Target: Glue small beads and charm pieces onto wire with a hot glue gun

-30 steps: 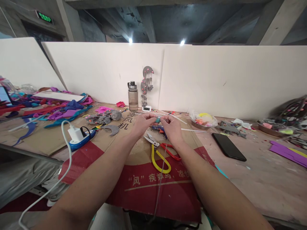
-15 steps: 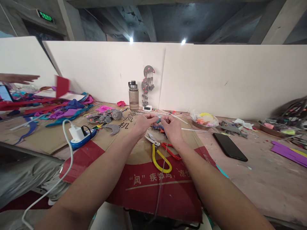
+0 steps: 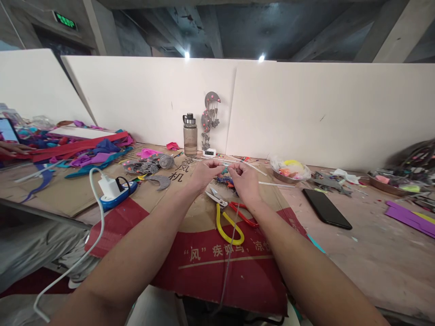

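Note:
My left hand [image 3: 206,174] and my right hand [image 3: 242,179] meet fingertip to fingertip above the cardboard [image 3: 197,217]. Both are closed in a pinch around something small and bluish-green, too small to make out. Just below them lie yellow-handled scissors [image 3: 229,228] with their blades apart, and red-handled scissors [image 3: 245,215] partly under my right hand. A thin grey strand [image 3: 227,267] runs over the yellow handle down to the cardboard's front edge. Dark blue shreds [image 3: 224,180] lie between my hands.
A bottle [image 3: 190,138] and grey moon ornament [image 3: 212,100] stand at the back. Left are a blue power strip [image 3: 117,198], a grey crescent [image 3: 161,182] and coloured cloth [image 3: 81,147]. Right are a black phone [image 3: 326,208] and a bowl [image 3: 285,175]. Another person's hand [image 3: 13,148] is far left.
The other person's hand at the far left has come down, and the red piece there now lies across the cloth pile. My hands have kept nearly the same position and pinch.

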{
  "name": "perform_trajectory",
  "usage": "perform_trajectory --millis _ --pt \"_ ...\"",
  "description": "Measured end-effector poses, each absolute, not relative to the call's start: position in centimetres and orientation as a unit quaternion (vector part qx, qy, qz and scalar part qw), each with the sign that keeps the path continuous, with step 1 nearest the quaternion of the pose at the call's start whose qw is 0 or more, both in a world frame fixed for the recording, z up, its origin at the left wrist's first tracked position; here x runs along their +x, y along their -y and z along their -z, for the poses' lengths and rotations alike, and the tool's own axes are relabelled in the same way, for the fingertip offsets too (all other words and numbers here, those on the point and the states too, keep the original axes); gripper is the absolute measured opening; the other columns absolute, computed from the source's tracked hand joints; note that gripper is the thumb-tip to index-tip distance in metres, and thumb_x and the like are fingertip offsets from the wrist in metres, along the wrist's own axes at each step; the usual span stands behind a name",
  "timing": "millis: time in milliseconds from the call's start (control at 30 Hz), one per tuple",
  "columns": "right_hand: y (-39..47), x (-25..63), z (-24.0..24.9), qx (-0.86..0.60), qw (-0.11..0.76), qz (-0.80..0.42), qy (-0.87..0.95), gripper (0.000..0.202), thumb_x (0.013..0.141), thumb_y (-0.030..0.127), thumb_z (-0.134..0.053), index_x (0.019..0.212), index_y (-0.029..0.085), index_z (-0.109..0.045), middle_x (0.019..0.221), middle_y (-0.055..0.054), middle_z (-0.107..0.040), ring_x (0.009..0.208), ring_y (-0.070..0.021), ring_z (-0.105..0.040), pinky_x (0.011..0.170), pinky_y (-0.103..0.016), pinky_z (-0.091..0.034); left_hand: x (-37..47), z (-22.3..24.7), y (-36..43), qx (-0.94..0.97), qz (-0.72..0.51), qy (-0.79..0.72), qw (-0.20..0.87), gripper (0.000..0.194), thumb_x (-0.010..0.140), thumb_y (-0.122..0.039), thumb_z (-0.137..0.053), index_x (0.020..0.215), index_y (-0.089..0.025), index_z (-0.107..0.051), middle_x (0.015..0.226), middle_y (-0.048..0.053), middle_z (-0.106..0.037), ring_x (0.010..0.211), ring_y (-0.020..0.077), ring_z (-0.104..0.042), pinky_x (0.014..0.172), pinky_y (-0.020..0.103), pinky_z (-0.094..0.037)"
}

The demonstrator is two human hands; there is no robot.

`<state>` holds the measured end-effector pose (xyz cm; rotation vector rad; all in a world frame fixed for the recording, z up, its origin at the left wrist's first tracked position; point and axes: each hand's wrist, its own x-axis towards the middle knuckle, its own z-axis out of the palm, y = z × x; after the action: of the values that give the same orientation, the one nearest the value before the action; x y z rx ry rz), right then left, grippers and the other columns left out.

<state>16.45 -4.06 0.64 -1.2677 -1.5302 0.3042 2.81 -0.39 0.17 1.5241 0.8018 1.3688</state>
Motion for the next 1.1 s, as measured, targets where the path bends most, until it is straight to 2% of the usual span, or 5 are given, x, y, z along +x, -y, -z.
perform_trajectory --millis 300,667,867,1100 --pt "4.4 16.5 -1.2 -0.555 0.523 -0.132 0.633 0.02 0.076 0.032 -0.053 0.08 0.018 -0.067 0.061 0.002 -0.055 0.055 -0.0112 -0.042 0.056 -0.024 -0.031 2.8 0.4 -0.2 0.632 -0.543 -0.308 0.458 0.012 0.064 -0.025 -0.066 0.066 -0.014 -0.063 0.063 -0.001 -0.059 0.054 0.0085 -0.052 0.06 0.024 -0.041" --pt "4.2 16.6 -0.9 -0.538 0.53 -0.164 0.634 0.021 0.075 0.034 -0.054 0.08 0.018 -0.067 0.057 0.003 -0.052 0.051 -0.0103 -0.04 0.053 -0.023 -0.03 2.7 0.3 -0.3 0.632 -0.545 -0.3 0.461 0.012 0.065 -0.025 -0.066 0.069 -0.014 -0.063 0.067 -0.002 -0.058 0.059 0.0092 -0.055 0.064 0.025 -0.044" --pt "3.6 16.8 -0.5 -0.532 0.52 -0.172 0.646 0.023 0.075 0.035 -0.053 0.08 0.018 -0.067 0.056 0.004 -0.052 0.051 -0.0097 -0.04 0.051 -0.023 -0.03 2.5 0.5 -0.5 0.657 -0.538 -0.309 0.429 0.012 0.065 -0.026 -0.065 0.069 -0.014 -0.064 0.067 -0.001 -0.06 0.061 0.0099 -0.054 0.064 0.024 -0.044" --pt "3.4 16.7 -0.5 -0.517 0.514 -0.235 0.643 0.022 0.073 0.036 -0.053 0.078 0.017 -0.063 0.061 0.002 -0.059 0.052 -0.0096 -0.046 0.05 -0.021 -0.033 2.3 0.1 -0.1 0.679 -0.525 -0.324 0.398 0.01 0.066 -0.025 -0.064 0.069 -0.015 -0.064 0.064 -0.001 -0.061 0.06 0.0103 -0.054 0.063 0.024 -0.042"
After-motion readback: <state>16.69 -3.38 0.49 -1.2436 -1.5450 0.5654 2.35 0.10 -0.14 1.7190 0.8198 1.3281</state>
